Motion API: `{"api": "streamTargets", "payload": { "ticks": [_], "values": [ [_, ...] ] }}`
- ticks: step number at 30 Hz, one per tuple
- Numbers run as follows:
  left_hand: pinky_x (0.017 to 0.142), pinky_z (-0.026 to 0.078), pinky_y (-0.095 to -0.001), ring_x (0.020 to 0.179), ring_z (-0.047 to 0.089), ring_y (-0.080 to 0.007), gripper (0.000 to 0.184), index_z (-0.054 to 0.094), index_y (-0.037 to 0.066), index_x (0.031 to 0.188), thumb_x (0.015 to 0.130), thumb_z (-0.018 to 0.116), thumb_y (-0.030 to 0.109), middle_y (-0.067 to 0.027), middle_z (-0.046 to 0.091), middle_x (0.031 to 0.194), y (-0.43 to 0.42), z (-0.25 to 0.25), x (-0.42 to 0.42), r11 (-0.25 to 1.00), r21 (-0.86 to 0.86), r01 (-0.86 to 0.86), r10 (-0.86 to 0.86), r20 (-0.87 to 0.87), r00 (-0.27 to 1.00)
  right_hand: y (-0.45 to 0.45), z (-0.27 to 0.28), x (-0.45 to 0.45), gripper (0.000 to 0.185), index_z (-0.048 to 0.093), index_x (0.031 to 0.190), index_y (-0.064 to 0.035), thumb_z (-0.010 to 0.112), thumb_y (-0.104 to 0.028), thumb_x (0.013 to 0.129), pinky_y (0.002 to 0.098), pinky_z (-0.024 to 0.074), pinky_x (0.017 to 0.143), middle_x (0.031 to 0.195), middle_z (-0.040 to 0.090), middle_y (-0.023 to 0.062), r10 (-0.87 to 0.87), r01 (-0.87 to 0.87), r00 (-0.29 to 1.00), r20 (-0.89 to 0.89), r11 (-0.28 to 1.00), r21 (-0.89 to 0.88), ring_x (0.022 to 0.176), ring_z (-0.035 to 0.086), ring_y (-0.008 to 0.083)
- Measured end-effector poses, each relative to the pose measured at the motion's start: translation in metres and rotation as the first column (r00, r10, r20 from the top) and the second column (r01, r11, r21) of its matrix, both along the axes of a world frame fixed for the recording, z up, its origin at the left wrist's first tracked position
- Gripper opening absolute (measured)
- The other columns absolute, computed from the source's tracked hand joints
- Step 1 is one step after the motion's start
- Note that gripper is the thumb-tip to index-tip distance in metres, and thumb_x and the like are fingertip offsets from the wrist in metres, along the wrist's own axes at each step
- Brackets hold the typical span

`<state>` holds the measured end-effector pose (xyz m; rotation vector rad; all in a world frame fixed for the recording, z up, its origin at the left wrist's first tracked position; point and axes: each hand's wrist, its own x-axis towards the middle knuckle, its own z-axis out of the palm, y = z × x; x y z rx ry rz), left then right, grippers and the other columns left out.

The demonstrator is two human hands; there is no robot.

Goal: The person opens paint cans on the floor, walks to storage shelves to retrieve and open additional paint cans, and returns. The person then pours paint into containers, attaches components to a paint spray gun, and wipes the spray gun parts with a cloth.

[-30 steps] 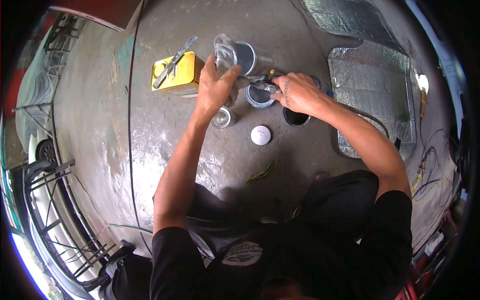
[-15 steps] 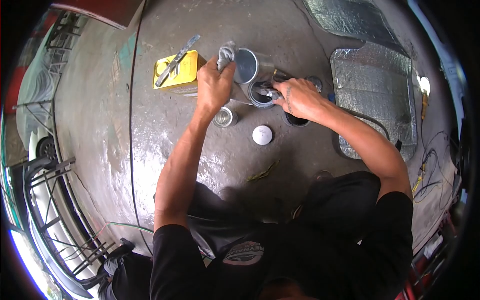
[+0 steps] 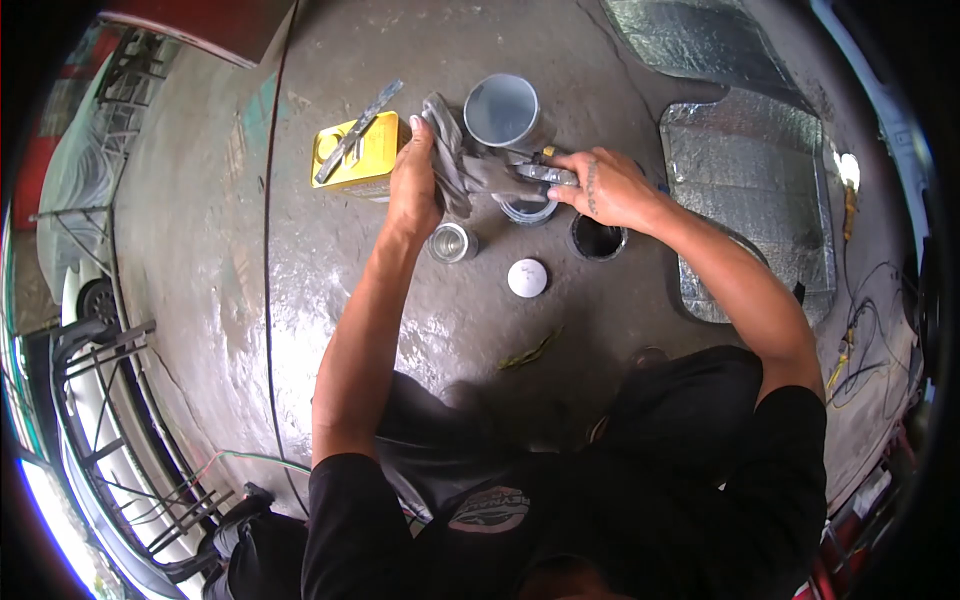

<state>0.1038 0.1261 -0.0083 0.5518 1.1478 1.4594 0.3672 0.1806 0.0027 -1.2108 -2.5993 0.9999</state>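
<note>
My left hand (image 3: 412, 185) grips a grey rag (image 3: 455, 165), thumb up, with its folds hanging toward the right. My right hand (image 3: 608, 188) is closed on a flat, paint-smeared tool (image 3: 548, 174), whose exact kind I cannot make out; its end meets the rag. Below the tool, a small can of grey paint (image 3: 530, 212) is partly covered. Behind it stands a larger pail with grey contents (image 3: 502, 110). A can with dark contents (image 3: 598, 240) is just below my right hand. Left of my left hand is a yellow-topped tin (image 3: 372, 150), a flat metal strip (image 3: 358, 135) lying across it.
A small clear-looking cup (image 3: 452, 243) and a round white lid (image 3: 528, 278) rest on the concrete floor. Silver foil sheets (image 3: 745, 190) lie at right, and cables (image 3: 850, 330) beyond them. A dark line or cord (image 3: 268, 250) runs along the left floor.
My right hand has lifted the tool out of the small can and up to the rag. The rag, earlier bunched in my left fist, now hangs spread toward the right.
</note>
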Motion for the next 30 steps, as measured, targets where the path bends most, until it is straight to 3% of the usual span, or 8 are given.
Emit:
{"api": "streamTargets", "payload": {
  "ticks": [4, 5, 10, 18, 22, 25, 29, 30],
  "values": [
    [0.083, 0.058, -0.0316, 0.095, 0.069, -0.0165, 0.034, 0.060, -0.004, 0.131, 0.109, 0.057, 0.022, -0.0091, 0.070, 0.110, -0.002, 0.001, 0.006, 0.999, -0.021, 0.030, -0.031, -0.072, 0.997, 0.005, -0.002, 0.007, 0.052, 0.070, 0.132, -0.0040, 0.074, -0.040, 0.094, 0.0469, 0.0530, 0.090, 0.096, 0.074, 0.0249, -0.036, 0.036, 0.999, -0.006, 0.998, 0.055, 0.099, 0.071, 0.0422],
    [0.083, 0.058, -0.0314, 0.096, 0.069, -0.0168, 0.034, 0.058, -0.005, 0.132, 0.108, 0.057, 0.019, -0.0096, 0.070, 0.112, -0.003, -0.003, 0.006, 0.999, -0.022, 0.032, -0.034, -0.076, 0.997, 0.012, 0.001, 0.011, 0.057, 0.066, 0.132, -0.0002, 0.076, -0.040, 0.094, 0.0456, 0.0546, 0.094, 0.116, 0.073, 0.0227, -0.054, 0.059, 0.997, 0.059, 0.994, -0.090, 0.110, 0.071, 0.0381],
    [0.083, 0.057, -0.0314, 0.098, 0.067, -0.0158, 0.035, 0.056, -0.002, 0.136, 0.102, 0.057, 0.007, -0.0096, 0.069, 0.117, -0.006, -0.012, 0.000, 0.995, 0.050, 0.085, -0.077, -0.142, 0.987, 0.052, -0.015, 0.044, 0.073, 0.061, 0.135, 0.0061, 0.078, -0.049, 0.089, 0.0414, 0.0518, 0.101, 0.124, 0.071, 0.0263, -0.214, 0.215, 0.977, 0.024, 0.966, -0.147, 0.119, 0.068, 0.0371],
    [0.086, 0.054, -0.0276, 0.097, 0.067, -0.0125, 0.028, 0.066, -0.003, 0.128, 0.107, 0.054, 0.010, -0.0068, 0.072, 0.113, -0.008, -0.019, -0.001, 0.986, 0.054, 0.157, -0.134, -0.304, 0.943, 0.106, -0.079, 0.101, 0.101, 0.047, 0.142, 0.0176, 0.081, -0.057, 0.084, 0.0325, 0.0551, 0.061, 0.098, 0.073, 0.0178, -0.381, 0.381, 0.924, 0.035, 0.904, -0.193, 0.067, 0.072, 0.0196],
    [0.088, 0.052, -0.0278, 0.098, 0.066, -0.0128, 0.027, 0.067, -0.003, 0.126, 0.107, 0.056, 0.012, -0.0065, 0.072, 0.112, -0.019, -0.006, -0.002, 0.986, -0.029, 0.166, -0.162, -0.424, 0.891, 0.144, -0.153, 0.128, 0.073, 0.066, 0.119, 0.0077, 0.081, -0.056, 0.085, 0.0310, 0.0522, 0.054, 0.099, 0.074, 0.0127, -0.369, 0.335, 0.929, -0.011, 0.856, -0.394, 0.060, 0.069, 0.0184],
    [0.089, 0.050, -0.0281, 0.098, 0.063, -0.0137, 0.026, 0.067, -0.004, 0.123, 0.107, 0.057, 0.014, -0.0059, 0.071, 0.109, -0.028, -0.001, -0.008, 0.984, -0.088, 0.152, -0.175, -0.553, 0.815, 0.146, -0.171, 0.135, 0.051, 0.071, 0.119, -0.0012, 0.075, -0.045, 0.094, 0.0265, 0.0479, 0.045, 0.102, 0.077, 0.0059, -0.397, 0.368, 0.918, 0.011, 0.840, -0.399, 0.053, 0.065, 0.0133],
    [0.085, 0.050, -0.0304, 0.093, 0.061, -0.0144, 0.027, 0.067, -0.003, 0.121, 0.106, 0.058, 0.017, -0.0057, 0.070, 0.104, -0.035, -0.007, -0.027, 0.994, -0.054, 0.094, -0.105, -0.679, 0.727, 0.155, -0.197, 0.144, 0.048, 0.072, 0.119, -0.0023, 0.073, -0.044, 0.095, 0.0247, 0.0460, 0.043, 0.101, 0.076, 0.0035, -0.428, 0.366, 0.904, -0.024, 0.801, -0.474, 0.051, 0.063, 0.0130],
    [0.084, 0.050, -0.0312, 0.093, 0.061, -0.0144, 0.027, 0.067, -0.003, 0.122, 0.106, 0.058, 0.017, -0.0056, 0.070, 0.103, -0.036, 0.003, -0.033, 0.993, -0.075, 0.095, -0.120, -0.719, 0.685, 0.156, -0.192, 0.147, 0.060, 0.071, 0.120, -0.0030, 0.077, -0.055, 0.090, 0.0265, 0.0491, 0.051, 0.108, 0.073, 0.0030, -0.420, 0.336, 0.907, -0.034, 0.771, -0.541, 0.058, 0.066, 0.0127]
  ]
}}
